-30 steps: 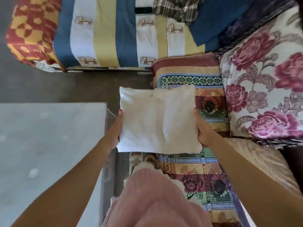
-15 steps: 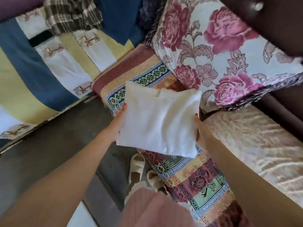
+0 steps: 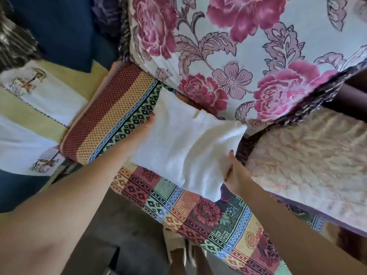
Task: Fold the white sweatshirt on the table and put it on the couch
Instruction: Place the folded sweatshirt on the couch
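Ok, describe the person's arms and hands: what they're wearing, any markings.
Both forearms are bare, with no sleeves, watch or bracelets in view. The left hand shows a red-painted nail at a fingertip. The right hand shows no rings, and its nails cannot be made out. No gloves on either.

A large floral cushion (image 3: 238, 56) in pink and white leans above a patchwork cover (image 3: 198, 211). A cream fleecy blanket (image 3: 307, 155) lies beside it. The dark floor (image 3: 119, 235) shows below.
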